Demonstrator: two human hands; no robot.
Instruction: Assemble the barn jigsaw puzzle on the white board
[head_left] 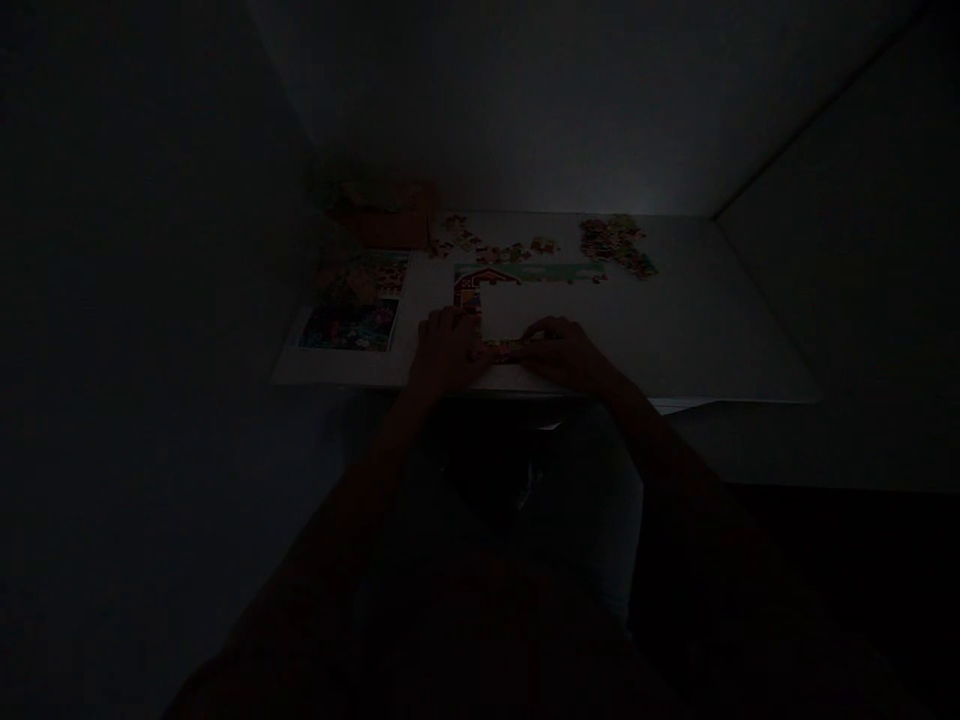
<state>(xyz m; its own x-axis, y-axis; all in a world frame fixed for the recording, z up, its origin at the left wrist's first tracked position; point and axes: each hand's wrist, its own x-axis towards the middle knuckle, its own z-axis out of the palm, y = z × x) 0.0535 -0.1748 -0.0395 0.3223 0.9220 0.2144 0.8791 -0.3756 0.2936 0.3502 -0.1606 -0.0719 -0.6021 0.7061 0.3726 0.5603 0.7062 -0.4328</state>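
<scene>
The light is very dim. A partly assembled jigsaw puzzle [525,272] lies on the white table, with its top strip, left side and a short bottom strip joined; a red barn shows at its upper left corner. My left hand [448,350] rests over the lower left corner, fingers laid out on the pieces and covering part of them. At the right end of the bottom strip, my right hand [561,352] has thumb and fingers pinched together on a puzzle piece [514,347], mostly hidden by the fingertips.
Loose puzzle pieces [501,253] lie behind the puzzle, and a larger pile [615,240] sits at the back right. On the left are a brown box [394,215] and printed pictures [349,325]. Walls border the white table [720,340] behind.
</scene>
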